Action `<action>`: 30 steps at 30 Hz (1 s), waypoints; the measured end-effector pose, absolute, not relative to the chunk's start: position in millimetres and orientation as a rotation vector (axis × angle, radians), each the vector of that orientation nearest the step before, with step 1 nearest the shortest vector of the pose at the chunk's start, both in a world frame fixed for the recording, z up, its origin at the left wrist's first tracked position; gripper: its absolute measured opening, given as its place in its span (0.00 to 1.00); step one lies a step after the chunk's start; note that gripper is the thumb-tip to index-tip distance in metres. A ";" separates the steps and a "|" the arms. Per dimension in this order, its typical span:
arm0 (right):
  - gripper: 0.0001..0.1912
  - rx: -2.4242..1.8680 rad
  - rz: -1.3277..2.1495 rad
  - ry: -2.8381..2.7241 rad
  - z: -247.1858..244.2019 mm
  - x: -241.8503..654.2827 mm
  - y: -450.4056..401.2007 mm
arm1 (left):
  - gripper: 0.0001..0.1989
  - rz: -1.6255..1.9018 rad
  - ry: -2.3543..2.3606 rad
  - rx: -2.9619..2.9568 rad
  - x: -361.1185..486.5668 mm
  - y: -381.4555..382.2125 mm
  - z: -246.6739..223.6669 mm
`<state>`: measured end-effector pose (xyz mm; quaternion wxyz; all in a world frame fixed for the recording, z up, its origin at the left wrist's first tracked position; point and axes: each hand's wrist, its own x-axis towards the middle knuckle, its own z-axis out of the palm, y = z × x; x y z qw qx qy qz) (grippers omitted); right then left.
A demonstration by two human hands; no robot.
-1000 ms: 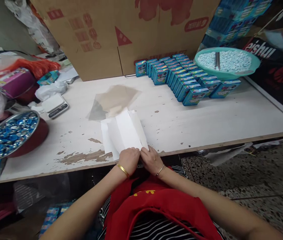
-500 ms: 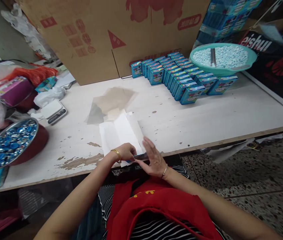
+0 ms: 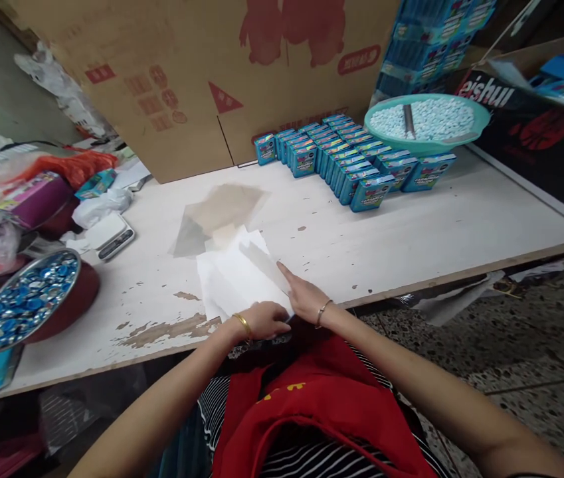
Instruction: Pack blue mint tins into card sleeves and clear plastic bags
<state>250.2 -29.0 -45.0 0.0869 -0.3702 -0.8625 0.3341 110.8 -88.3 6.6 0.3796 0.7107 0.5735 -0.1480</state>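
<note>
Near the middle of the front edge of a worn white bench [image 3: 334, 245], a person's left hand [image 3: 264, 320] curls at the near end of the white paper sheets [image 3: 234, 275] while the right hand [image 3: 305, 297] stretches its forefinger along their right side; whether either grips cannot be told. The paper looks light, thin and easily creased, best held by its side edges.
</note>
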 end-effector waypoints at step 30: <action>0.15 -1.012 0.341 -3.170 -38.7 287.0 31.2 | 0.08 -0.596 1.356 2.539 77.8 16.1 -10.7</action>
